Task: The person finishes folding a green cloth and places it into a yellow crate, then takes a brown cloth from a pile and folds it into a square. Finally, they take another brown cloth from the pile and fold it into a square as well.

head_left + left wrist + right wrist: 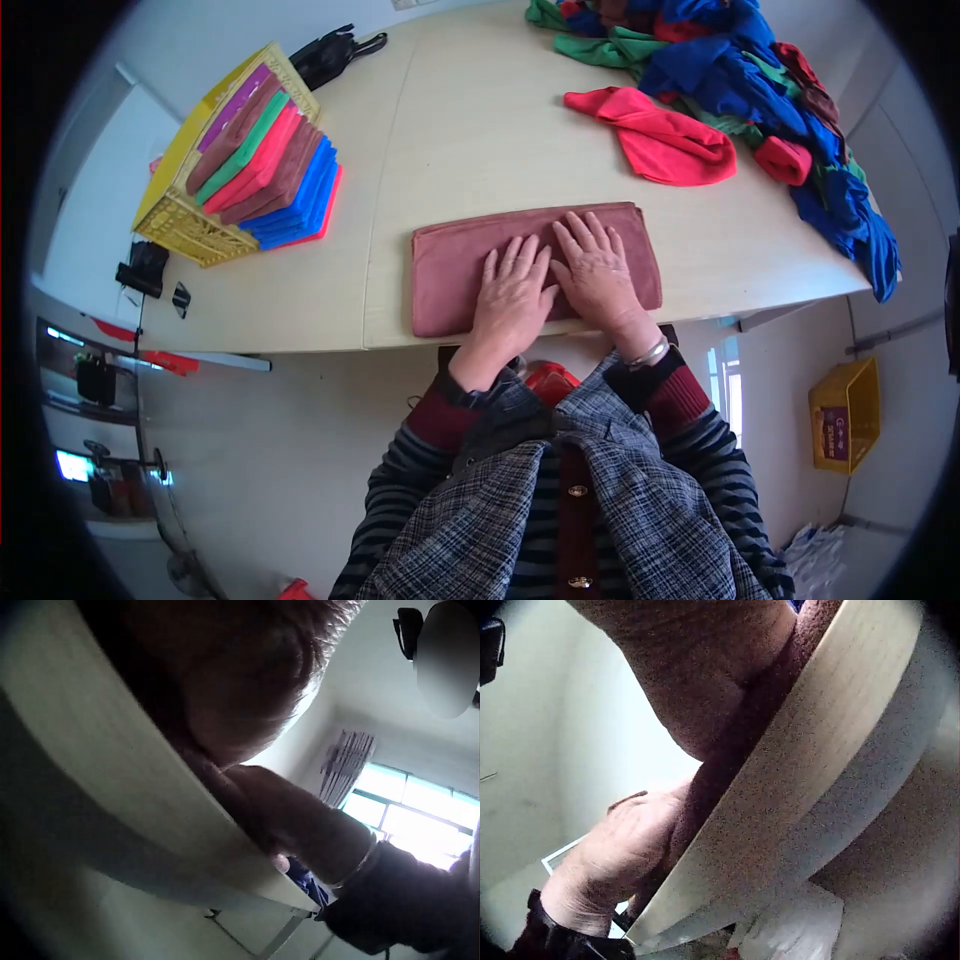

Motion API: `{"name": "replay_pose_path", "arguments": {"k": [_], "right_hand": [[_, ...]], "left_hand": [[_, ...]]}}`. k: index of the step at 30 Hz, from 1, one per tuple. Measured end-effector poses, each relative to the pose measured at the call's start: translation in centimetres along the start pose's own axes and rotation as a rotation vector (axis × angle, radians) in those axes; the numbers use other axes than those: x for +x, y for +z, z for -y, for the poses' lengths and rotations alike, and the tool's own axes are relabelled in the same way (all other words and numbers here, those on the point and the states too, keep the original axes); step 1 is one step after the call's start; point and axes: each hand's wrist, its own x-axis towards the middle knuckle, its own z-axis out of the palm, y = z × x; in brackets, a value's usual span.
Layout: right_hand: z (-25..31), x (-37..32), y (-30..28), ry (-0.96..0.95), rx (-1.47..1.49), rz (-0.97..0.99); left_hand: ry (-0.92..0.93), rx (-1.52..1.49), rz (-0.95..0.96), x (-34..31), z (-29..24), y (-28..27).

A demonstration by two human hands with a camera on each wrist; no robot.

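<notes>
A brownish-red cloth (455,270), folded into a long rectangle, lies near the front edge of the table. My left hand (512,300) rests flat on its middle, fingers straight and slightly spread. Close beside it, my right hand (597,280) lies flat on the right half, fingers pointing to the far side. Neither hand grips anything. In the left wrist view the palm heel (247,697) presses low over the cloth at the table edge. From the right wrist, the cloth (727,765) shows as a dark layer under the right hand (705,667).
A yellow basket (165,205) at the left holds folded brown, green, red and blue cloths (265,170). Behind it lies a black bag (325,58). A loose red cloth (665,140) lies before a heap of crumpled cloths (730,75) at the back right. Another yellow basket (845,415) stands lower right.
</notes>
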Motion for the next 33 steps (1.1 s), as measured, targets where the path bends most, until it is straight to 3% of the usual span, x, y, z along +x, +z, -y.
{"name": "replay_pose_path", "arguments": {"k": [4, 11, 18, 21, 23, 25, 27, 33], "right_hand": [[-0.5, -0.1, -0.6, -0.010, -0.008, -0.005], [-0.3, -0.2, -0.7, 0.013, -0.070, 0.022], [-0.3, -0.3, -0.7, 0.005, -0.074, 0.018], [-0.4, -0.3, -0.5, 0.007, -0.075, 0.008], [-0.4, -0.3, -0.3, -0.002, -0.069, -0.006], [-0.5, -0.4, -0.2, -0.003, -0.065, -0.001], [-0.6, -0.3, -0.3, 0.007, -0.052, 0.005], [-0.5, -0.4, -0.6, 0.003, -0.063, 0.001]], "left_hand": [[0.010, 0.010, 0.011, 0.0, 0.8, 0.3], [-0.182, 0.125, 0.116, -1.4, 5.3, -1.3], [-0.373, 0.084, 0.052, -3.7, 8.3, -3.4], [-0.318, 0.402, -0.095, -3.4, 6.4, -3.2], [-0.195, 0.029, 0.032, -2.5, 1.4, -4.4], [0.184, -0.030, -0.118, -3.2, -1.3, -0.8], [0.163, -0.078, -0.128, -4.2, -3.8, 0.8], [0.158, 0.000, -0.102, -7.1, -1.1, -0.5]]}}
